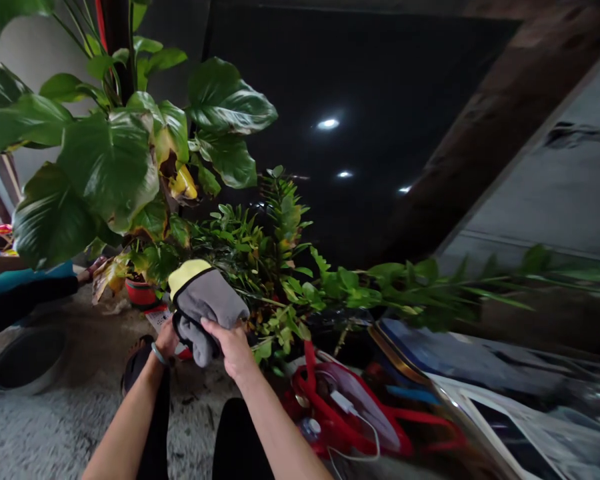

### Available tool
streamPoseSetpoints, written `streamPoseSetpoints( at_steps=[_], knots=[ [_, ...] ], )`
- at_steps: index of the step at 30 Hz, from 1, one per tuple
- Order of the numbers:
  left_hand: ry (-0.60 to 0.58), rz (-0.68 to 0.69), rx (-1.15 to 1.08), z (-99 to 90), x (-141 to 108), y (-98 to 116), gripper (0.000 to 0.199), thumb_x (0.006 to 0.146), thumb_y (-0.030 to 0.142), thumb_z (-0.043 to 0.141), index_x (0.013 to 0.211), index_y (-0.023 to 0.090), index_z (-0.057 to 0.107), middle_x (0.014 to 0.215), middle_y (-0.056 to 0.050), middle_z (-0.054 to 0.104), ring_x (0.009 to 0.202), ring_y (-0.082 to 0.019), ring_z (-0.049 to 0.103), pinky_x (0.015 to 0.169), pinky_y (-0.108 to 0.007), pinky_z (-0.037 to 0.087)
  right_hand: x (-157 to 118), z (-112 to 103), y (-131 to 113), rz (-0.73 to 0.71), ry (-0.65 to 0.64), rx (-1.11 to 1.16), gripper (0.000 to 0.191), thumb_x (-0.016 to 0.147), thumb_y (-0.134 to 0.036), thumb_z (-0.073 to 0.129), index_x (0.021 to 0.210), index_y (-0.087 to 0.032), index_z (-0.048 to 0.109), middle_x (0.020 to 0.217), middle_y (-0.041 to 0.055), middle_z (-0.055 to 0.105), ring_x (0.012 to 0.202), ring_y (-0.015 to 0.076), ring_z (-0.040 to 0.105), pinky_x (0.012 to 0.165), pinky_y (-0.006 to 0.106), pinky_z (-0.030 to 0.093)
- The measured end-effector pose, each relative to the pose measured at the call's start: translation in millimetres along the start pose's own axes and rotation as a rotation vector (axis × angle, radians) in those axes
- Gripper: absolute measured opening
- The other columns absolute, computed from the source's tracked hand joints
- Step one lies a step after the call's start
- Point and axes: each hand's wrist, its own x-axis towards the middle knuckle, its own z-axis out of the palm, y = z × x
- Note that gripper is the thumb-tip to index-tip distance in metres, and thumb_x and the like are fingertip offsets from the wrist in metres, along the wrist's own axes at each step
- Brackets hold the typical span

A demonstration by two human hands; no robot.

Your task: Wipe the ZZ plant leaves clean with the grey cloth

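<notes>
A grey cloth (213, 298) with a yellow patch and black edging hangs bunched between both my hands, in front of the plants. My left hand (167, 339), with a pale band at the wrist, is closed on its lower left edge; the cloth hides part of the fingers. At the cloth's lower right, my right hand (233, 345) grips it with thumb and fingers. Just behind the cloth are green leafy plants (240, 243).
A large-leaved plant (107, 160) rises at the left above a red pot (141, 293). A grey basin (29, 362) sits on the floor near a person's dark-clothed leg (27, 303). To the right lies a red-trimmed bag (350, 400) with a white cable.
</notes>
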Motion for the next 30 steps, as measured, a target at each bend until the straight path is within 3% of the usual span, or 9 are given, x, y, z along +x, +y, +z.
streamPoseSetpoints(
  at_steps=[5,8,10,14,16,21,23,26,30],
  knots=[
    [0.003,0.015,-0.029,-0.7,3.7,-4.4,0.019,0.079,0.026,0.077,0.071,0.017,0.063,0.067,0.002,0.063,0.064,-0.013,0.059,0.064,-0.025,0.051,1.9,-19.6,31.1,0.191,0.058,0.024,0.031,0.054,-0.037,0.086,0.076,-0.019,0.076,0.075,0.0079,0.08,0.081,0.0331,0.076,0.077,0.043,0.063],
    [0.007,0.017,-0.053,-4.5,6.0,-2.8,0.023,0.067,0.025,0.083,0.068,0.018,0.06,0.058,0.005,0.058,0.055,-0.011,0.055,0.06,-0.024,0.048,-14.6,-33.8,34.1,0.228,0.048,0.031,0.03,0.054,-0.039,0.087,0.074,-0.019,0.076,0.079,0.0097,0.081,0.08,0.0343,0.077,0.076,0.043,0.063],
    [0.008,0.012,-0.067,-5.2,5.8,-1.7,0.027,0.063,0.026,0.085,0.069,0.019,0.059,0.056,0.005,0.057,0.055,-0.012,0.057,0.062,-0.025,0.049,-15.1,-38.1,14.8,0.161,0.064,0.059,0.033,0.055,-0.038,0.088,0.08,-0.019,0.076,0.087,0.0105,0.081,0.086,0.0338,0.077,0.08,0.043,0.063],
    [0.0,-0.006,-0.083,-3.2,2.2,0.7,0.032,0.061,0.025,0.088,0.07,0.02,0.057,0.06,0.004,0.06,0.062,-0.014,0.064,0.066,-0.026,0.052,19.5,-36.8,-35.1,-0.195,0.245,0.084,0.055,0.052,-0.029,0.09,0.105,-0.02,0.074,0.101,0.0072,0.081,0.108,0.0304,0.072,0.094,0.043,0.06],
    [-0.002,-0.012,-0.087,-1.9,0.4,1.5,0.033,0.061,0.024,0.089,0.071,0.02,0.057,0.06,0.003,0.061,0.063,-0.015,0.065,0.066,-0.026,0.052,37.2,-35.3,-39.8,-0.228,0.267,0.13,0.058,0.053,-0.028,0.089,0.107,-0.02,0.074,0.1,0.0056,0.081,0.11,0.0298,0.071,0.095,0.044,0.06],
    [0.027,-0.008,-0.097,-2.6,0.6,2.4,0.034,0.061,0.021,0.089,0.07,0.019,0.056,0.057,0.005,0.058,0.056,-0.012,0.06,0.061,-0.025,0.05,19.6,-38.6,15.8,0.263,0.158,0.237,0.035,0.053,-0.03,0.086,0.083,-0.016,0.076,0.08,0.0096,0.081,0.093,0.0342,0.077,0.082,0.046,0.064],
    [0.044,-0.005,-0.104,-4.0,1.2,3.1,0.033,0.06,0.019,0.089,0.07,0.018,0.057,0.058,0.006,0.058,0.054,-0.01,0.058,0.06,-0.023,0.049,0.0,-42.0,31.2,0.335,0.165,0.252,0.035,0.052,-0.031,0.087,0.081,-0.015,0.076,0.08,0.0109,0.081,0.091,0.0347,0.077,0.081,0.046,0.064],
    [0.041,-0.006,-0.111,-4.4,0.6,4.7,0.033,0.06,0.018,0.089,0.071,0.017,0.059,0.057,0.005,0.058,0.055,-0.01,0.058,0.061,-0.024,0.05,-8.2,-45.3,17.5,0.148,0.242,0.26,0.046,0.051,-0.032,0.09,0.092,-0.017,0.076,0.096,0.0102,0.082,0.1,0.0327,0.075,0.087,0.045,0.062],
    [0.017,-0.01,-0.116,-0.6,-1.9,5.1,0.033,0.061,0.019,0.09,0.069,0.017,0.058,0.055,0.004,0.059,0.055,-0.01,0.059,0.064,-0.025,0.053,25.5,-47.7,-24.2,-0.185,0.478,0.174,0.07,0.048,-0.03,0.092,0.113,-0.02,0.07,0.122,0.0053,0.076,0.127,0.0259,0.062,0.108,0.038,0.051]
  ],
)
